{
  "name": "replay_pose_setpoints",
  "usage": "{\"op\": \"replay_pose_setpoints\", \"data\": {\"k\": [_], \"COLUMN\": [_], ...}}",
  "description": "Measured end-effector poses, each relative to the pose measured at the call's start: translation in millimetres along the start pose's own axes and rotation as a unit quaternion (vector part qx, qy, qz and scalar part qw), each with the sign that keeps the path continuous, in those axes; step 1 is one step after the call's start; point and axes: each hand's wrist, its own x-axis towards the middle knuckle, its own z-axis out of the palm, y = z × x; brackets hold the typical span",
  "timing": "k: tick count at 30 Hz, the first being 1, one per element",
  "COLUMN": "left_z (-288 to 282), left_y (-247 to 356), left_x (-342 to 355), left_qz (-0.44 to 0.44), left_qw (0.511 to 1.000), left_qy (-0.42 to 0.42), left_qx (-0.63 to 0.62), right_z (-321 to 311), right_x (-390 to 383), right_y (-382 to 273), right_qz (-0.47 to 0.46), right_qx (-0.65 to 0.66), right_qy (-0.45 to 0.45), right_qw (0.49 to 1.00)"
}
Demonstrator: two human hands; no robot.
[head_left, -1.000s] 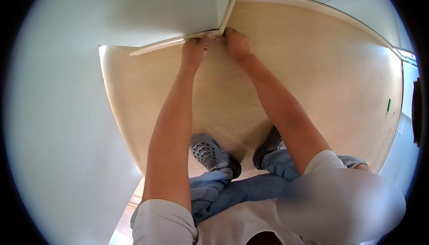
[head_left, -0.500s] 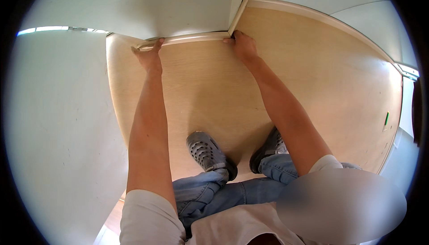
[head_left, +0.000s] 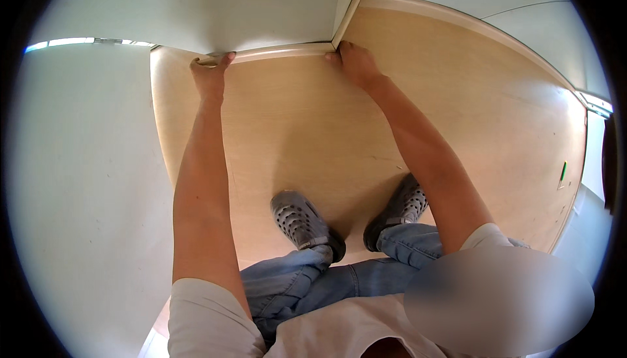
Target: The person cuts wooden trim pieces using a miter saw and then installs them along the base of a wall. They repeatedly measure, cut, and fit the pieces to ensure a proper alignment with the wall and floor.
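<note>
The person is crouching on a light wooden floor (head_left: 313,136), both arms reaching forward to a pale skirting strip (head_left: 281,52) that is lying along the foot of the white wall (head_left: 215,5) at the floor's far edge. The left hand (head_left: 210,74) is pressing on the strip's left end, fingers curled over its top edge and thumb below, so it is closed on the strip. The right hand (head_left: 353,64) is pressing the strip's right end at the inner corner, where a second skirting strip (head_left: 345,20) is meeting it at an angle; its fingers are bent against the strip, but whether they are gripping or only pushing cannot be told. Two grey perforated shoes (head_left: 304,217) are standing on the floor near its near edge, below blue jeans (head_left: 339,280). A small green mark (head_left: 563,172) is showing low on the wall at the floor's right edge; its kind is too small to tell. No packages or containers are showing.
</note>
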Motion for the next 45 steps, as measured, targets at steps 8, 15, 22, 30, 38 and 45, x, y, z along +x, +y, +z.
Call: {"op": "replay_pose_setpoints", "data": {"k": [8, 15, 22, 30, 38, 45], "left_z": [-1.6, -22.7, -12.1, -6.7, -6.2, -6.9], "left_y": [15.8, -12.9, 9.4, 6.8, 15.4, 28.8], "left_x": [-5.1, 28.7, 8.6, 4.7, -5.0, -12.7], "left_qz": [0.006, -0.004, 0.03, 0.001, 0.004, 0.015], "left_qw": [1.0, 0.995, 0.992, 0.995, 0.997, 0.998], "left_qy": [-0.014, -0.07, -0.014, -0.027, -0.009, -0.029], "left_qx": [0.019, 0.074, 0.123, 0.094, 0.081, 0.057], "right_z": [-15.6, -38.9, -44.8, -16.9, -4.2, 12.3], "right_x": [6.4, 11.2, 10.7, 9.7, -12.7, -19.9], "right_y": [8.8, -5.7, -5.8, 5.5, 6.3, 10.0], "right_qz": [-0.05, -0.042, -0.023, -0.041, -0.014, -0.067], "right_qx": [0.0, 0.045, 0.024, 0.003, 0.099, 0.1], "right_qy": [-0.041, -0.164, -0.166, -0.056, 0.079, 0.176], "right_qw": [0.998, 0.985, 0.986, 0.998, 0.992, 0.977]}}
